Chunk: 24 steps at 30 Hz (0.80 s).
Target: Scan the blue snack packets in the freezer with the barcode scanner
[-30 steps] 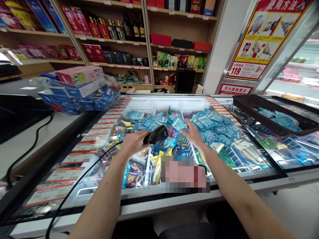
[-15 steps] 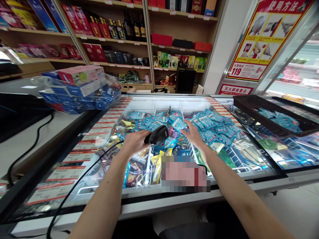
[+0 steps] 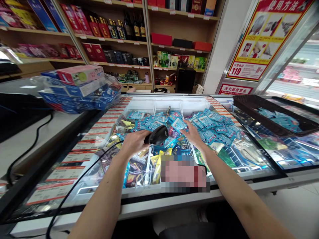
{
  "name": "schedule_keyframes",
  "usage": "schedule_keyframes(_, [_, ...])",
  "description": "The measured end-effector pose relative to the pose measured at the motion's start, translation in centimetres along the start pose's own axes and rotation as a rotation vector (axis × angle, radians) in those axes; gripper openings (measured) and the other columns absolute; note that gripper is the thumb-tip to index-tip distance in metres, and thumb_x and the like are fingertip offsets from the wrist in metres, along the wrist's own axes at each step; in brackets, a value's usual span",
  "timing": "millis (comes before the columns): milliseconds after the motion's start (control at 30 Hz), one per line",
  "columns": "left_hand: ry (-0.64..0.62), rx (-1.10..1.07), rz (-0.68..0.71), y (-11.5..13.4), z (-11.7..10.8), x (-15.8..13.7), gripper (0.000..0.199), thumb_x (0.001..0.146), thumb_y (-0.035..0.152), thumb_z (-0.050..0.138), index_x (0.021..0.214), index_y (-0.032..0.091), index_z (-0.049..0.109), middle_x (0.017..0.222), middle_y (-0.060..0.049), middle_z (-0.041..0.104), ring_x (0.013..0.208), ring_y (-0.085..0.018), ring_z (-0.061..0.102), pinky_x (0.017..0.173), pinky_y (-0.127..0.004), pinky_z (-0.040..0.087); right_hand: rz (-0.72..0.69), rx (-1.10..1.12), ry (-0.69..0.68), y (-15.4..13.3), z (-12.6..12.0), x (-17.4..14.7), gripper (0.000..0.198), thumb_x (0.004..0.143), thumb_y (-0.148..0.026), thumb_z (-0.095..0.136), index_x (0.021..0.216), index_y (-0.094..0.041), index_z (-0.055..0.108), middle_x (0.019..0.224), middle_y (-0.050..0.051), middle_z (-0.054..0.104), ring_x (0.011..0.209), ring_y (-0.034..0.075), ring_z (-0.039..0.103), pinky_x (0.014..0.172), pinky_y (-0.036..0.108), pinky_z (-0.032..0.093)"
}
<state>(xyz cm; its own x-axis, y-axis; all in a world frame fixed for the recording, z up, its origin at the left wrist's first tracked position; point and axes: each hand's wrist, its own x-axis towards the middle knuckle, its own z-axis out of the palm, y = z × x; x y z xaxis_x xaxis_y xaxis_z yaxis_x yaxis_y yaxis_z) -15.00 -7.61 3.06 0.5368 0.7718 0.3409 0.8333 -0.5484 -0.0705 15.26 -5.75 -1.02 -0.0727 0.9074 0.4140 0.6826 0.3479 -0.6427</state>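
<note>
A black corded barcode scanner (image 3: 159,135) is gripped in my left hand (image 3: 135,143), its head pointing right over the freezer's contents. My right hand (image 3: 193,132) pinches the edge of a light-blue packet (image 3: 178,124) with a white label on its upper face. The packet lies just beyond the scanner's head, apart from it. Around both hands, many similar blue packets (image 3: 219,121) lie heaped in the freezer, thickest to the right of my right hand. Yellow packets (image 3: 157,166) sit below the scanner in a white wire divider.
A dark basket (image 3: 264,127) with more blue packets rests on the right. Plastic-wrapped boxes (image 3: 79,88) are stacked at left. The scanner's cable (image 3: 82,181) runs down the left side. A pixelated pinkish object (image 3: 184,174) lies at the freezer's front edge (image 3: 144,200). Shelves stand behind.
Almost nothing differs. Both hands, the scanner and the pinched packet keep practically the same places.
</note>
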Motion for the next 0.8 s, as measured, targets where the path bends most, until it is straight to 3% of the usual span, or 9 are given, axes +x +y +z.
schedule_keyframes(367, [-0.003,0.013,0.005,-0.08,0.07,0.02,0.035,0.077,0.037,0.05,0.11,0.026,0.058,0.103,-0.001,0.068,0.085,-0.023,0.064,0.059,-0.028,0.041,0.007,0.033,-0.004,0.12,0.07,-0.04,0.051,0.082,-0.038,0.051,0.129,-0.024,0.043,0.127,0.008,0.053,0.068,0.017,0.058,0.072,0.038,0.052])
schedule_keyframes(800, [-0.013,0.011,0.02,0.04,0.0,0.02,0.034,0.078,0.036,0.05,0.109,0.024,0.058,0.1,-0.003,0.068,0.085,-0.022,0.064,0.057,-0.028,0.04,-0.006,0.024,0.004,0.01,0.09,-0.11,0.049,0.082,-0.036,0.05,0.129,-0.024,0.043,0.129,0.007,0.052,0.07,0.017,0.059,0.078,0.038,0.049])
